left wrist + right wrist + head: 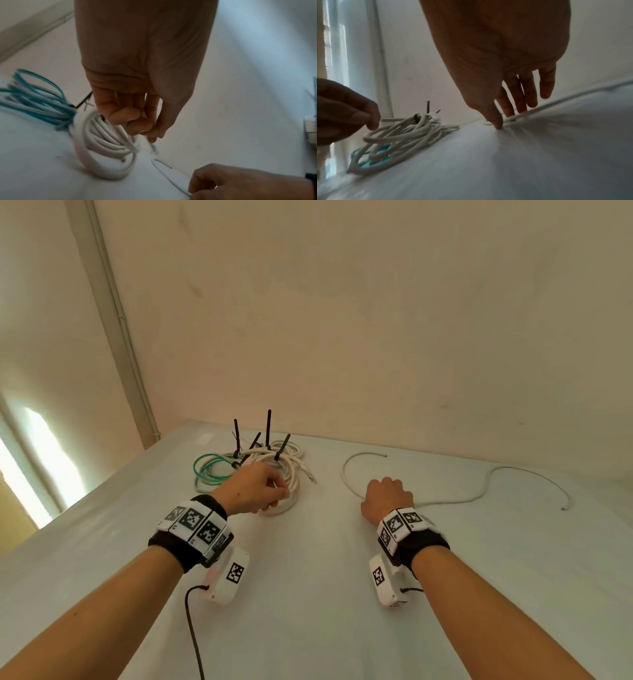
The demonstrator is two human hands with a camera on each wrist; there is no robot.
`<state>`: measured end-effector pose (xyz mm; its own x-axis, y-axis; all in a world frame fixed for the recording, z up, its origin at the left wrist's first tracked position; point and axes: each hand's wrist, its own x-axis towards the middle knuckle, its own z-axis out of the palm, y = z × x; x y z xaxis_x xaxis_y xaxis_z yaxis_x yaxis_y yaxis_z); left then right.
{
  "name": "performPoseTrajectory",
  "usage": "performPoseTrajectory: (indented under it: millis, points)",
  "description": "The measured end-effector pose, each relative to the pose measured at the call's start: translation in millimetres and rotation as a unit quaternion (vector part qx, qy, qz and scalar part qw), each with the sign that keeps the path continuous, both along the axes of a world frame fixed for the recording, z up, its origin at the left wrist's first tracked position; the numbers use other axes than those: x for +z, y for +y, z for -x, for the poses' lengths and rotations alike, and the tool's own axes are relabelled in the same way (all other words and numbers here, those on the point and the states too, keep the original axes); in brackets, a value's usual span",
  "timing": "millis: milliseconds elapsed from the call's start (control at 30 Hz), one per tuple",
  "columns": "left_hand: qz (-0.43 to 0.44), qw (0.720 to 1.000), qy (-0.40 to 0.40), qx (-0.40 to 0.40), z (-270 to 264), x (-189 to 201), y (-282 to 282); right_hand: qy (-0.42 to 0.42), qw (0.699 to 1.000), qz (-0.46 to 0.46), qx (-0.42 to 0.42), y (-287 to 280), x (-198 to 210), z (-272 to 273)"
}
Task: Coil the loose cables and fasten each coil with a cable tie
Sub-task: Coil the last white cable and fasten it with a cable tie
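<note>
1. Loose cable (455, 497): sprawled across the right of the table (308, 594), uncoiled.
2. Tied coils (274, 474): heaped left; left hand (251, 489) curled above, grasp unclear.
3. Right hand (387, 499): fingertips pressing loose cable; best gathered in even loops.

A white table (308, 594) carried everything, its far edge meeting a cream wall and its left edge running beside a window. On its far left part lay a pile of coiled cables: white coils (291, 474) heaped together, with a green coil (209, 470) just beside them on the left, partly under the white ones. Black cable ties (268, 428) stood up from the pile, several upright or tilted. Well to the right, a loose white cable (462, 499) lay directly on the surface, curling in an open loop at its left end and snaking across toward the right edge, where its tip rested.
</note>
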<state>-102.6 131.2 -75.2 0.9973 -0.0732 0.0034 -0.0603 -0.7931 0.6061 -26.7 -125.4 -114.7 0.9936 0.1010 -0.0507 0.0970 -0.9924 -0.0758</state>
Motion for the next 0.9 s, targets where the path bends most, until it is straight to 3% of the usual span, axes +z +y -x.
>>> performPoseTrajectory:
  millis: [133, 233, 333, 367, 400, 433, 500, 533, 567, 633, 733, 833, 900]
  points:
    - [0.046, 0.997, -0.034, -0.045, -1.0, -1.2, -40.8, 0.054, 0.998, -0.005, 0.030, -25.4, 5.3, 7.1]
    - [0.042, 0.994, -0.057, -0.085, -4.1, -0.8, -67.4, 0.116, 0.978, -0.160, 0.064, -39.4, 28.2, 11.1]
    - [0.028, 0.994, -0.067, -0.079, -16.7, 4.1, -85.4, 0.097, 0.931, -0.345, 0.073, -49.1, 61.4, 18.1]
    - [0.069, 0.995, -0.057, -0.051, -22.1, 8.4, -91.8, 0.079, 0.914, -0.390, 0.074, -52.4, 71.9, 22.3]
    - [0.172, 0.985, -0.026, -0.007, -25.9, 15.3, -98.6, 0.070, 0.900, -0.423, 0.079, -55.4, 80.5, 27.3]
    - [0.314, 0.948, 0.014, 0.045, -29.9, 21.8, -104.5, 0.074, 0.888, -0.446, 0.089, -58.0, 87.7, 33.3]
    - [0.564, 0.817, 0.055, 0.104, -35.0, 33.6, -113.9, 0.103, 0.878, -0.452, 0.116, -61.8, 94.4, 43.3]
    - [0.627, 0.770, 0.044, 0.110, -37.3, 39.6, -116.1, 0.121, 0.882, -0.436, 0.130, -63.4, 95.3, 46.9]
    - [0.652, 0.749, 0.028, 0.111, -39.4, 44.0, -117.3, 0.137, 0.888, -0.415, 0.144, -64.5, 94.7, 50.0]
    - [0.634, 0.765, 0.000, 0.108, -42.7, 51.5, -118.4, 0.162, 0.894, -0.388, 0.157, -66.2, 90.7, 52.0]
    - [0.544, 0.833, -0.039, 0.097, -40.4, 64.3, -120.6, 0.112, 0.904, -0.386, 0.142, -67.8, 87.0, 46.9]
    - [0.424, 0.898, -0.095, 0.068, -34.4, 76.3, -116.4, -0.122, 0.896, -0.415, 0.098, -65.1, 88.8, 37.0]
    - [0.374, 0.920, -0.113, 0.040, -27.7, 85.0, -114.0, -0.231, 0.880, -0.403, 0.097, -63.5, 94.5, 28.4]
